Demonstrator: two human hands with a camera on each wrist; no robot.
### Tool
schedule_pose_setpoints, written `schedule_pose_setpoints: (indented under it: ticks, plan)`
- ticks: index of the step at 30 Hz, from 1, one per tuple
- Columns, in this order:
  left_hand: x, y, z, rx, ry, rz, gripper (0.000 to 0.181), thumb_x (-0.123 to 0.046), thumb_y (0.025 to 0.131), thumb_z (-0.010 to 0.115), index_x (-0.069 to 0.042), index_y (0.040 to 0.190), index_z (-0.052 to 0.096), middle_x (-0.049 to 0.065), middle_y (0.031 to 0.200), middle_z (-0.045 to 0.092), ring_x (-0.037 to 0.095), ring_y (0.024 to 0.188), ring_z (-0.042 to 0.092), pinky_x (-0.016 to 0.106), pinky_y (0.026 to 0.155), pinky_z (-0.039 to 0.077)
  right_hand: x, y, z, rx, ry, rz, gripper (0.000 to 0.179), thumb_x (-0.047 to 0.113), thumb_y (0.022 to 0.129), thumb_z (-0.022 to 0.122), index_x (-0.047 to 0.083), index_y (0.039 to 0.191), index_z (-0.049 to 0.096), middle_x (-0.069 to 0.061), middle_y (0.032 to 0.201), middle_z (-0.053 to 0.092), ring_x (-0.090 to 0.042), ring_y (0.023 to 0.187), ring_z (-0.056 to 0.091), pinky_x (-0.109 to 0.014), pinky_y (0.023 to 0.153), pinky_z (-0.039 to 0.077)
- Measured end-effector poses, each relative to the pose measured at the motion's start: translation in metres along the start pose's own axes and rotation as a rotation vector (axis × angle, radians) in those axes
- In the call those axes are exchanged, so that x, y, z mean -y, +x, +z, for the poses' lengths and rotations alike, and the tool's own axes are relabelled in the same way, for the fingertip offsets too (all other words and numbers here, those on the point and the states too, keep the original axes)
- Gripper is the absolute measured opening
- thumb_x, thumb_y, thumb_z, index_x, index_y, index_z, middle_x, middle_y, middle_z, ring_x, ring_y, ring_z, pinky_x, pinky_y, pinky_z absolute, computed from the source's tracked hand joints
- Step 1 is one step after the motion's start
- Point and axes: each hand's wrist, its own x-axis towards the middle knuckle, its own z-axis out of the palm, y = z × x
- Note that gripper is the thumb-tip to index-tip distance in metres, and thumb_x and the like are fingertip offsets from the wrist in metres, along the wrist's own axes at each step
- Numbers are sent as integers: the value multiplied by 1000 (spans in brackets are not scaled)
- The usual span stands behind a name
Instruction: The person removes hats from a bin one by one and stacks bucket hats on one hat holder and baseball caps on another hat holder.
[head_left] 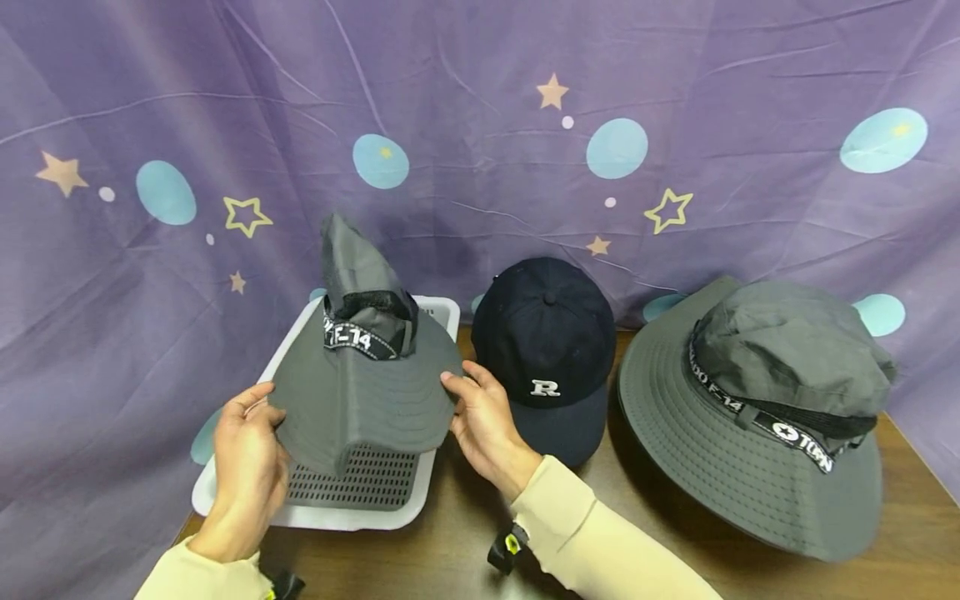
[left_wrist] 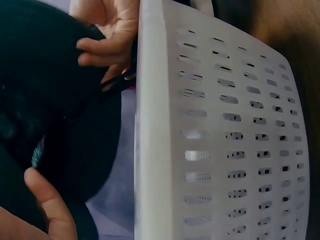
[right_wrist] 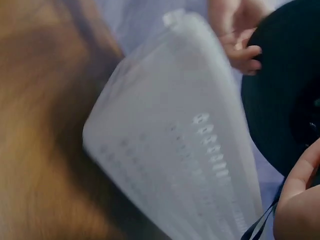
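Note:
A grey bucket hat [head_left: 375, 392] with a folded, peaked crown and a black-and-white lettered band is held over a white basket [head_left: 431, 492]. My left hand [head_left: 251, 458] pinches the brim at its left edge, thumb on top. On the opposite edge, my right hand [head_left: 487, 425] pinches the brim between thumb and fingers. Both wrist views show the hat's dark underside beside the basket's slotted wall [left_wrist: 240, 125]. A thin dark cord [right_wrist: 257, 227] hangs below the hat in the right wrist view.
A navy baseball cap [head_left: 551, 333] with a white letter R sits just right of my right hand. Farther right, another grey bucket hat [head_left: 780, 400] with a wide brim lies on the wooden table [head_left: 465, 542]. Behind them hangs a purple patterned curtain [head_left: 480, 125].

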Motion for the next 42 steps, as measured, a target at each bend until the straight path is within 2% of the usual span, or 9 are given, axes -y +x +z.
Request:
schedule_pose_setpoints:
  ticks: [3,6,10,15,20,22,28,33,42]
  plan:
    - [1,4,-5,14,14,-46,44,7,90,28,-12,129,38,1,111,44,5,79,50,14,59,44,0,1,-2,15,76,47,28,0,90,56,-1,117,47,-6,100,60,-13,79,62,-26,67,52]
    - [2,7,-11,27,69,-86,44,-5,98,27,-10,140,34,0,121,43,9,100,49,17,74,48,0,0,-4,0,98,65,12,0,91,56,4,101,50,-4,92,63,-13,75,63,-25,65,52]
    - [2,8,-18,11,172,-83,39,-22,102,36,-14,141,38,-4,113,49,6,90,53,18,69,47,4,-5,-5,-22,37,54,11,3,92,57,6,98,48,-3,91,62,-12,74,62,-25,65,51]
    - [-1,11,-25,38,151,-64,25,-23,102,41,-16,125,48,-9,97,61,4,80,59,20,65,50,14,-15,-2,6,-25,18,13,4,91,58,7,99,48,-3,92,61,-13,76,61,-26,66,49]
    - [-8,13,-29,95,116,-40,28,-22,102,40,-11,127,48,-9,105,60,3,93,58,17,73,50,29,-28,0,55,-35,-14,16,3,91,57,8,104,49,-1,92,63,-12,76,63,-26,68,50]
    - [-10,13,-26,89,143,-32,30,-23,102,41,-11,129,49,-10,107,59,2,96,56,15,75,48,38,-35,-2,76,-53,-33,17,2,92,57,7,106,50,-1,91,65,-12,76,63,-26,68,51]
    - [-19,8,-7,134,224,-17,28,-25,101,45,-16,127,53,-13,97,63,2,84,59,17,69,49,71,-58,-11,108,-145,-122,18,2,93,56,6,109,49,-3,89,67,-13,73,65,-27,66,52]
    - [-26,0,16,196,191,9,27,-26,100,49,-18,125,54,-9,90,64,5,73,61,21,61,51,100,-71,-22,100,-191,-174,18,2,94,54,7,110,48,-2,88,67,-13,73,65,-27,65,53]
    - [-24,-16,73,337,139,39,32,-21,102,41,-11,132,48,-3,98,63,7,74,62,23,63,51,148,-88,-53,0,-221,-211,20,9,95,57,7,112,47,-3,90,66,-16,75,67,-30,64,55]
